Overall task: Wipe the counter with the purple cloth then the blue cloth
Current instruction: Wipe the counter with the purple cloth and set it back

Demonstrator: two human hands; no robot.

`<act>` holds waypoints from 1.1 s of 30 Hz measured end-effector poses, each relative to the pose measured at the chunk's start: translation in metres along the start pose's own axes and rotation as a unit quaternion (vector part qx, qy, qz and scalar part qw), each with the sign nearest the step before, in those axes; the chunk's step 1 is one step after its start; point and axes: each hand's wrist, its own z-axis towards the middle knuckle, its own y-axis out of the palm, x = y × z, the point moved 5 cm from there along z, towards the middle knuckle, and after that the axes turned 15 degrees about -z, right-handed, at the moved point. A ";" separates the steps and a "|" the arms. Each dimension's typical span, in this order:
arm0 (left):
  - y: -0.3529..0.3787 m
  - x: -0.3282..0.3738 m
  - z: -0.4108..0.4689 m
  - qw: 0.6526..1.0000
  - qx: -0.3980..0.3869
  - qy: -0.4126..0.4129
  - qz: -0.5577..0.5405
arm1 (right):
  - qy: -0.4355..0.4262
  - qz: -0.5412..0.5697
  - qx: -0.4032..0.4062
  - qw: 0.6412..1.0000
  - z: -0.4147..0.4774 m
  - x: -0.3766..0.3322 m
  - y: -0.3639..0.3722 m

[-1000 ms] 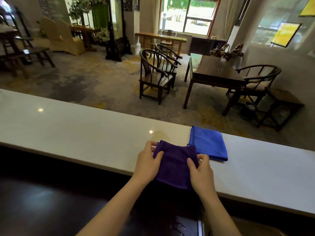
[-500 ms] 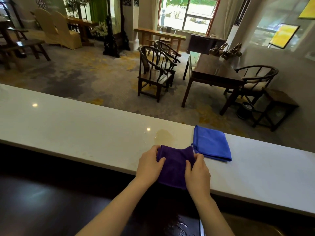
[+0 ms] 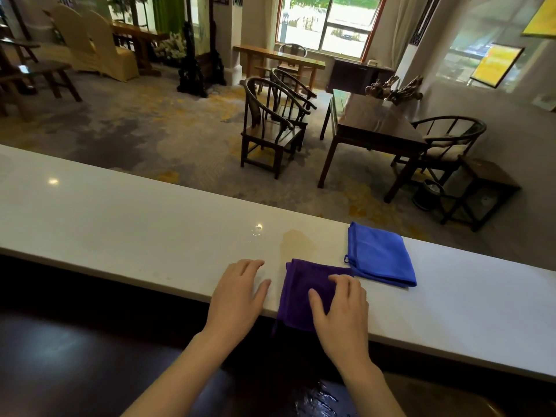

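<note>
A folded purple cloth (image 3: 298,291) lies on the white counter (image 3: 135,224), its near edge hanging over the counter's front edge. My right hand (image 3: 341,310) rests flat on top of it, fingers spread. To the left of the cloth, my left hand (image 3: 237,291) lies flat on the bare counter, fingers apart and holding nothing. A folded blue cloth (image 3: 379,255) lies just right of and behind the purple one, touching its far right corner. A faint brownish stain (image 3: 296,243) marks the counter just behind the purple cloth.
A dark lower surface (image 3: 90,356) runs below the counter's near edge. Beyond the counter's far edge the floor drops away to a room with dark wooden chairs (image 3: 270,127) and a table (image 3: 370,121).
My left hand has let go of the purple cloth and moved left onto the bare counter. My right hand has gone from gripping the cloth's edge to resting flat on it.
</note>
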 end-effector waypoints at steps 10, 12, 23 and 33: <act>-0.041 -0.042 -0.037 0.991 0.031 0.026 0.131 | 0.021 -0.185 -0.101 0.977 0.000 -0.048 0.025; -0.042 -0.044 -0.043 0.990 0.020 0.036 0.136 | 0.020 -0.210 -0.084 0.974 0.001 -0.050 0.026; -0.050 -0.052 -0.055 0.990 -0.051 0.058 0.117 | 0.032 -0.082 -0.053 0.995 0.011 -0.058 0.030; -0.059 -0.061 -0.064 0.983 -0.125 0.078 0.110 | -0.061 0.025 -0.077 0.995 0.006 -0.159 0.057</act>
